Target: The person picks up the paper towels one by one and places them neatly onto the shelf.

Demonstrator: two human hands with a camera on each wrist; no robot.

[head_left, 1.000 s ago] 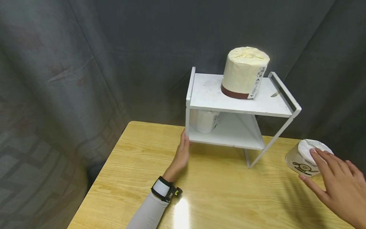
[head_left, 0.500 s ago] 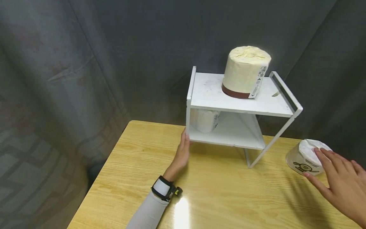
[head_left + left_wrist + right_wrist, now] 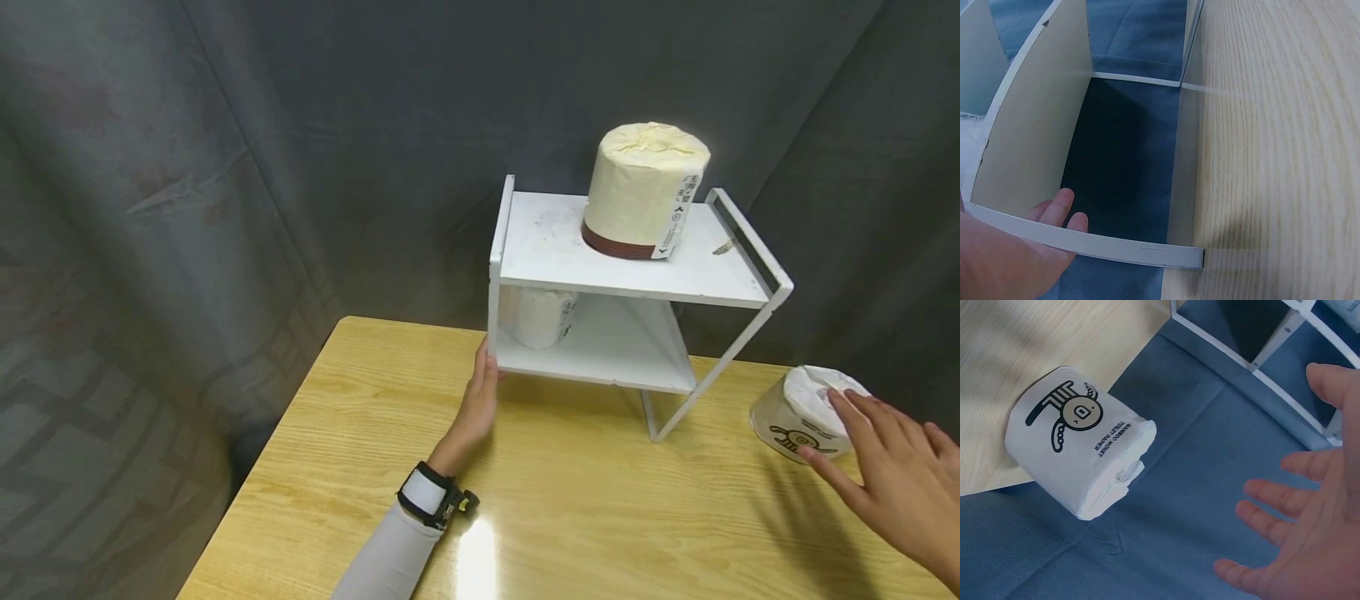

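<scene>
A white two-tier shelf (image 3: 630, 288) stands on a wooden table (image 3: 585, 517). A cream paper roll with a brown band (image 3: 643, 192) sits on its top board, and a white roll (image 3: 534, 317) sits on the lower board at the left. My left hand (image 3: 480, 404) rests with straight fingers against the shelf's lower left corner; in the left wrist view two fingertips (image 3: 1060, 209) show past the white frame (image 3: 1116, 250). A wrapped white roll with a black print (image 3: 798, 412) (image 3: 1079, 459) lies at the table's right edge. My right hand (image 3: 870, 454) (image 3: 1310, 537) hovers beside it, fingers spread, holding nothing.
Dark grey curtain (image 3: 225, 167) hangs behind and to the left of the table. The table's right edge runs just under the wrapped roll, with blue cloth (image 3: 1179, 506) below it. Bare wood (image 3: 570, 467) lies in front of the shelf.
My right hand has drifted slightly to the right, off the top of the wrapped roll. The left hand and the shelf have not moved.
</scene>
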